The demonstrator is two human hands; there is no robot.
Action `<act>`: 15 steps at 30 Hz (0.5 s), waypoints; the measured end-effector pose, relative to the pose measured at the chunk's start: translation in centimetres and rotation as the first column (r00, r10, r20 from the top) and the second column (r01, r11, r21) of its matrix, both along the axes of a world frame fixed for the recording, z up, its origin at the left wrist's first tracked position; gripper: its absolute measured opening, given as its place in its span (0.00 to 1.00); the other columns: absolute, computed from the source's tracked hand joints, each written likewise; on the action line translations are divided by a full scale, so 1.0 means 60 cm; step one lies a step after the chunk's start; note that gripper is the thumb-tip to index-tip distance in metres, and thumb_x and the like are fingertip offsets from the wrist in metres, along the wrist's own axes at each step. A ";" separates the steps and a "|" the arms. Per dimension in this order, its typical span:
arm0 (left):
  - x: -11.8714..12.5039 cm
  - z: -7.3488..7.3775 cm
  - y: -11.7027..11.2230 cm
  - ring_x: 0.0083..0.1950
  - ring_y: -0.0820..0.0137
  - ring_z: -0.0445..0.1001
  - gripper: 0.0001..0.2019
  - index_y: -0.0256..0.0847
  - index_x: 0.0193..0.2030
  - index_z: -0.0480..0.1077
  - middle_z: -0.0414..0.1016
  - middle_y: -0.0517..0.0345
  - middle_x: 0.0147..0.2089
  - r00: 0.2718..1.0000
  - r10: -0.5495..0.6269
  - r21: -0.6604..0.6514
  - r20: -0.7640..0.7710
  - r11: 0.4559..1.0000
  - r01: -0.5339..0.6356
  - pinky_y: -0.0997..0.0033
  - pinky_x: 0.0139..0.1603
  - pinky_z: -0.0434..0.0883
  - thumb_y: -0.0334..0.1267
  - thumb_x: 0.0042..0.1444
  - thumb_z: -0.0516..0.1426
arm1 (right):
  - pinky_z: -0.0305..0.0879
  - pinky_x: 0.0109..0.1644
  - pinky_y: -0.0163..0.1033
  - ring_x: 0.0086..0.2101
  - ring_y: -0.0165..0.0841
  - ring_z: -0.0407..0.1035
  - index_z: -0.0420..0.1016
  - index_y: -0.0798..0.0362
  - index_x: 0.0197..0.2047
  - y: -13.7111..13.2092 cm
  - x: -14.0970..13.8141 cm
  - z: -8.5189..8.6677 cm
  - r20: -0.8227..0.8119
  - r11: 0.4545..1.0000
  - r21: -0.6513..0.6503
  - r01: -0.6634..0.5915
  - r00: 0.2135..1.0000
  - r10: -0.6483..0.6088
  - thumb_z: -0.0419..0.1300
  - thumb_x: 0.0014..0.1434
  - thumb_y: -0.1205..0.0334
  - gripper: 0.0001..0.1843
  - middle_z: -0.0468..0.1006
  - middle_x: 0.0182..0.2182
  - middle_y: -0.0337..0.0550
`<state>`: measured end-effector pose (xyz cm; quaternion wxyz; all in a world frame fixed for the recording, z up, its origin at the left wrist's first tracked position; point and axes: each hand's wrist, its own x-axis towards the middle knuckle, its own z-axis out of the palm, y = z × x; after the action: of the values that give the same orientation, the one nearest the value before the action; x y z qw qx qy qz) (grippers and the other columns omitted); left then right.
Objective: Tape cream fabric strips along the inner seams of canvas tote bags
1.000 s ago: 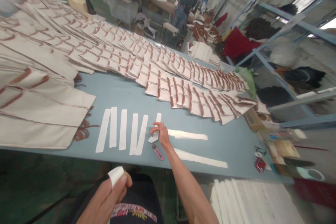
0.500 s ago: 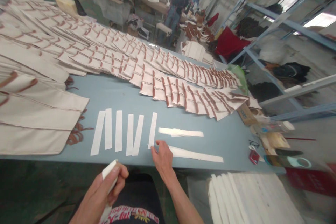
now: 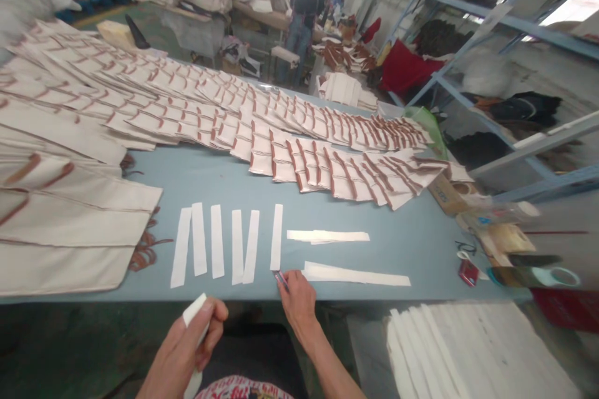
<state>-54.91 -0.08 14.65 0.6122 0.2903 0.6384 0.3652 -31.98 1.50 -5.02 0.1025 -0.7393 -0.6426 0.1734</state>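
My left hand (image 3: 199, 330) is closed around a white fabric strip (image 3: 194, 310), one end poking up past the thumb and more showing below the palm. At the table's front edge, my right hand (image 3: 298, 299) pinches a small slim greyish-purple tool (image 3: 281, 279), its kind unclear. The tool's tip is at the lower end of an upright white strip (image 3: 276, 237). Left of that, several more white strips (image 3: 216, 242) lie roughly upright on the blue-grey table (image 3: 210, 171). To the right are two flat bundles of cream strips, an upper bundle (image 3: 327, 236) and a lower bundle (image 3: 358, 275).
Overlapping cream fabric pieces with brown trim (image 3: 281, 156) run across the table's back. A larger cream stack (image 3: 70, 237) sits at left. Scissors (image 3: 559, 277) and a red item (image 3: 468, 273) lie at right, above a white fabric pile (image 3: 468, 349). A person (image 3: 304, 6) stands beyond.
The slim tool now shows in my right hand, at the upright strip's lower end. My left hand keeps its hold on the white strip. The view has shifted slightly.
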 end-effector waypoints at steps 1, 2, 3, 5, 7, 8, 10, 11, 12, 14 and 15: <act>-0.001 -0.001 -0.001 0.23 0.73 0.50 0.32 0.41 0.34 0.73 0.52 0.70 0.21 1.000 -0.002 0.002 -0.003 1.000 0.002 0.76 0.23 0.55 0.72 0.61 0.58 | 0.69 0.42 0.40 0.38 0.37 0.76 0.78 0.54 0.44 -0.002 0.001 0.001 -0.006 1.000 0.000 -0.010 1.000 0.010 0.62 0.74 0.60 0.07 0.80 0.40 0.43; -0.002 -0.003 -0.002 0.23 0.73 0.50 0.31 0.41 0.34 0.73 0.53 0.70 0.21 1.000 -0.002 0.004 -0.004 1.000 0.002 0.77 0.23 0.55 0.72 0.61 0.59 | 0.68 0.42 0.40 0.38 0.37 0.76 0.78 0.53 0.44 -0.004 0.003 0.002 -0.019 1.000 -0.002 -0.021 1.000 0.021 0.62 0.74 0.60 0.07 0.80 0.40 0.43; -0.003 -0.005 -0.003 0.23 0.74 0.50 0.31 0.41 0.34 0.73 0.53 0.70 0.21 1.000 0.000 0.008 -0.005 1.000 0.000 0.77 0.23 0.55 0.72 0.61 0.59 | 0.67 0.42 0.40 0.38 0.37 0.76 0.78 0.53 0.43 -0.006 0.004 0.003 -0.037 0.999 -0.006 -0.031 0.999 0.031 0.62 0.74 0.60 0.07 0.80 0.40 0.44; -0.006 -0.011 -0.005 0.23 0.74 0.51 0.31 0.41 0.34 0.74 0.55 0.69 0.21 1.000 -0.005 0.022 -0.004 1.000 0.005 0.77 0.22 0.55 0.72 0.61 0.60 | 0.65 0.39 0.39 0.37 0.38 0.76 0.77 0.52 0.41 -0.013 0.007 0.006 -0.085 0.999 -0.018 -0.037 0.996 0.035 0.60 0.73 0.61 0.08 0.80 0.39 0.45; -0.008 -0.016 -0.010 0.22 0.74 0.50 0.33 0.40 0.33 0.75 0.54 0.69 0.20 1.000 -0.017 0.033 0.009 0.999 0.017 0.77 0.22 0.56 0.75 0.58 0.60 | 0.62 0.36 0.39 0.35 0.40 0.76 0.76 0.50 0.38 -0.022 0.011 0.011 -0.135 0.999 -0.036 -0.019 0.991 0.014 0.58 0.73 0.62 0.10 0.80 0.37 0.47; -0.009 -0.018 -0.013 0.22 0.75 0.50 0.35 0.40 0.33 0.75 0.54 0.69 0.20 1.000 -0.022 0.034 0.013 0.999 0.021 0.77 0.22 0.55 0.76 0.58 0.59 | 0.61 0.36 0.39 0.34 0.40 0.76 0.76 0.49 0.37 -0.028 0.012 0.015 -0.160 0.999 -0.047 -0.007 0.987 -0.001 0.57 0.72 0.62 0.10 0.80 0.36 0.47; -0.011 -0.022 -0.019 0.21 0.75 0.51 0.35 0.41 0.33 0.75 0.54 0.69 0.19 1.000 -0.020 0.013 0.014 1.000 0.020 0.77 0.22 0.55 0.77 0.57 0.59 | 0.61 0.36 0.39 0.33 0.41 0.77 0.76 0.47 0.36 -0.042 0.016 0.026 -0.214 0.998 -0.069 0.013 0.977 -0.027 0.58 0.70 0.62 0.10 0.81 0.34 0.45; -0.012 -0.025 -0.022 0.21 0.75 0.51 0.34 0.41 0.33 0.74 0.54 0.69 0.19 1.000 -0.017 -0.009 0.011 1.000 0.017 0.77 0.22 0.55 0.77 0.57 0.60 | 0.61 0.37 0.39 0.33 0.40 0.78 0.76 0.46 0.36 -0.050 0.017 0.033 -0.244 0.996 -0.081 0.020 0.969 -0.039 0.59 0.68 0.61 0.08 0.81 0.33 0.43; -0.013 -0.028 -0.025 0.20 0.75 0.52 0.33 0.42 0.33 0.74 0.55 0.68 0.18 1.000 -0.017 -0.037 0.010 0.999 0.017 0.77 0.21 0.55 0.76 0.57 0.60 | 0.62 0.37 0.38 0.33 0.40 0.78 0.77 0.46 0.35 -0.058 0.017 0.038 -0.277 0.995 -0.095 0.028 0.960 -0.053 0.60 0.67 0.61 0.07 0.82 0.32 0.41; -0.018 -0.035 -0.030 0.18 0.74 0.52 0.31 0.45 0.33 0.73 0.56 0.68 0.17 0.999 -0.041 -0.088 0.015 0.995 0.042 0.76 0.19 0.55 0.75 0.57 0.61 | 0.63 0.37 0.38 0.32 0.39 0.78 0.77 0.45 0.33 -0.073 0.013 0.047 -0.353 0.990 -0.131 0.049 0.931 -0.093 0.62 0.64 0.59 0.06 0.82 0.29 0.38; -0.020 -0.036 -0.033 0.18 0.73 0.53 0.31 0.45 0.33 0.73 0.57 0.67 0.16 0.998 -0.057 -0.105 0.019 0.993 0.058 0.75 0.19 0.55 0.75 0.57 0.61 | 0.64 0.37 0.38 0.31 0.39 0.78 0.76 0.45 0.32 -0.080 0.009 0.051 -0.398 0.986 -0.153 0.063 0.909 -0.120 0.62 0.63 0.58 0.07 0.81 0.28 0.37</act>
<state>-56.13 -2.04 12.46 0.6419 0.2729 0.6435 0.3154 -31.44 -3.32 -1.94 0.1907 -0.7219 -0.5584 0.3616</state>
